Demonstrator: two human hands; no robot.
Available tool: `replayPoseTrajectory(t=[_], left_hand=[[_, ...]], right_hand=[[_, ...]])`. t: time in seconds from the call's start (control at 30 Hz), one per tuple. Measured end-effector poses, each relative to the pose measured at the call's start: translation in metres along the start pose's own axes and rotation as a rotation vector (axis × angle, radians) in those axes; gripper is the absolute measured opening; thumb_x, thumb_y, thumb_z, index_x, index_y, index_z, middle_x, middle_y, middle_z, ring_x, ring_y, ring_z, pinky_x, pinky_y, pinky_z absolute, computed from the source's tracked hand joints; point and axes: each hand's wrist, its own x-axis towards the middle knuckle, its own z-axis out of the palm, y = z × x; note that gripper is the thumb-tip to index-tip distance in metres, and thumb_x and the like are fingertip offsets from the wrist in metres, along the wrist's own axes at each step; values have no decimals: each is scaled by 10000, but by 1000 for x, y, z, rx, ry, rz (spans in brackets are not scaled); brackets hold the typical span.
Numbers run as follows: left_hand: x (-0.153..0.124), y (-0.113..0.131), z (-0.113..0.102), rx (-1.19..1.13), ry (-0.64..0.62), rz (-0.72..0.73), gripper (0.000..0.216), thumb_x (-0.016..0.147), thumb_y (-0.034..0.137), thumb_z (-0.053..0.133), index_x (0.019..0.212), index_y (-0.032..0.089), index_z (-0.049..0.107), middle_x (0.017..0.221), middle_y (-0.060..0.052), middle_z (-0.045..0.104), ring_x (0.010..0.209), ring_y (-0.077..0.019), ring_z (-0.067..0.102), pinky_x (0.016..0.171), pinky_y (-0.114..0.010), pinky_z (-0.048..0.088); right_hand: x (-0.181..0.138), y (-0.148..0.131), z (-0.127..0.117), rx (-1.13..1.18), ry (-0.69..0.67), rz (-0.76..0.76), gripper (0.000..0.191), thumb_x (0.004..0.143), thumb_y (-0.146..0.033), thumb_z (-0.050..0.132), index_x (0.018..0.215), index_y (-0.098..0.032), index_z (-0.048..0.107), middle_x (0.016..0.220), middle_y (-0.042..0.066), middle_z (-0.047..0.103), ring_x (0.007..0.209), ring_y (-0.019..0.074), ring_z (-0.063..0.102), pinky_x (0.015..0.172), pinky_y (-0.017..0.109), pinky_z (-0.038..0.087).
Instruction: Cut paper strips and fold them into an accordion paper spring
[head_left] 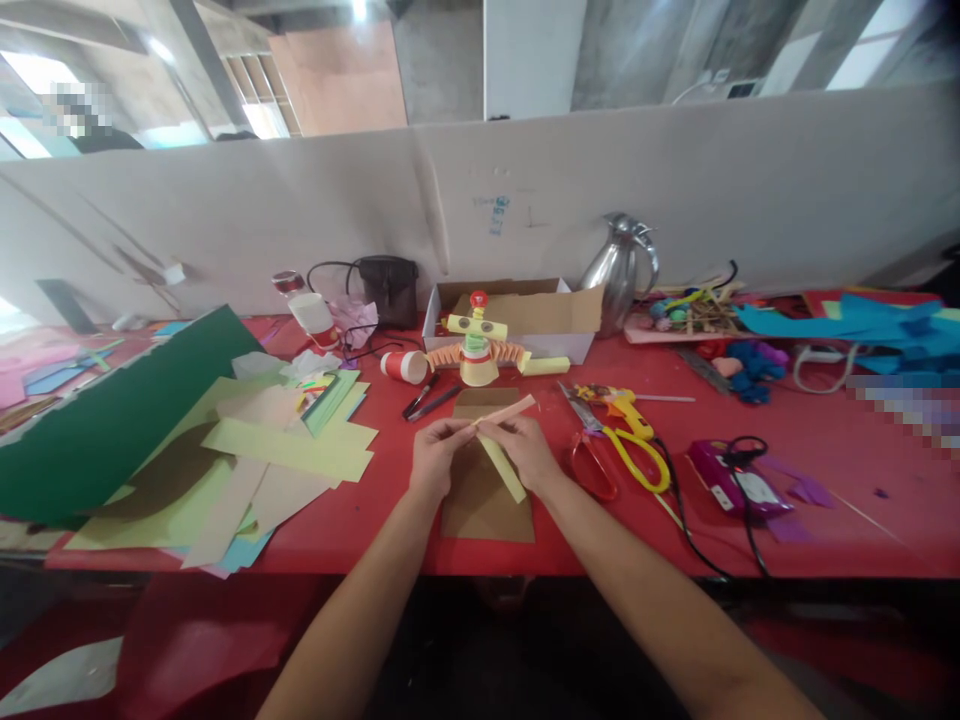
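Note:
Over a brown cardboard sheet [484, 518], my left hand [435, 458] and my right hand [529, 452] meet, fingertips pinched together. Between them are two paper strips joined or crossed at one end: a peach strip [516, 409] points up to the right, and a yellow strip [504, 470] hangs down toward me. Whether the strips are stuck together is hidden by my fingers. Just beyond stands a paper figure [478, 370] with a cup body, folded orange arms and a yellow rolled head.
Left lie stacked paper sheets [300, 450] and a green board [142, 410]. Scissors [589, 425], a yellow glue gun [630, 412] and a purple box [731, 482] with a black cable are right. Behind are a white box [577, 345] and a steel jug [619, 270].

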Motion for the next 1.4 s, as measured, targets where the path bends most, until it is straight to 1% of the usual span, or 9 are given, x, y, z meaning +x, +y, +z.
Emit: replayPoseTrajectory(t=[0.23,0.4,0.6,0.8,0.97,1.13,1.27,1.37,1.4], left_hand=[[-6,9,6,80,-72,35,218,643,313,802,778,159,725,741,-34,706,672,-135,622,682,-253,471],[-5,9,13,63,88,-11,199,560,269,823,659,138,710,603,-26,668,572,-124,588,622,-255,461],[-8,2,21,3,214,-26,192,543,245,814,661,141,705,609,-15,667,589,-115,584,633,-246,447],[-7,2,26,18,43,7,208,625,298,799,724,150,691,634,12,635,595,-92,552,637,-231,437],[-5,-2,23,21,139,11,228,583,297,821,698,140,703,633,-14,666,596,-118,584,634,-252,454],[-6,2,21,35,86,-54,254,602,332,817,739,134,735,673,-41,696,629,-139,620,672,-277,488],[-28,18,12,17,102,-27,396,675,356,782,1016,165,719,832,-62,721,716,-147,651,743,-294,513],[-66,37,-16,2,237,122,501,744,364,739,1220,267,611,988,-40,699,744,-122,645,729,-261,515],[-83,46,-30,3,328,207,495,751,365,737,1222,292,603,1020,-28,687,734,-106,635,711,-237,511]], right_hand=[[3,5,-7,-89,58,-44,257,648,-410,778,706,-162,740,653,23,683,591,162,567,594,287,420],[3,8,-7,-83,24,-13,291,633,-421,790,746,-157,742,716,37,708,635,175,592,618,290,436],[4,2,-6,-131,30,44,321,628,-467,762,698,-157,718,597,7,657,525,145,534,537,275,408],[5,2,-9,-239,162,-75,330,662,-483,729,644,-155,699,571,-5,627,543,138,514,532,264,376],[3,1,-7,-214,128,-42,338,655,-490,736,684,-155,700,576,-5,629,530,137,510,522,264,377],[3,3,-6,-168,124,-25,342,654,-481,739,722,-148,701,636,7,659,572,150,547,554,270,412],[5,5,-9,-155,177,-73,346,641,-489,749,679,-153,678,608,-7,637,563,133,522,558,265,396],[7,5,-11,-75,229,-11,352,601,-486,775,629,-164,635,531,-26,581,500,119,480,500,262,363],[7,5,-12,-44,241,15,354,586,-480,786,621,-167,625,516,-27,570,484,117,472,483,262,356]])
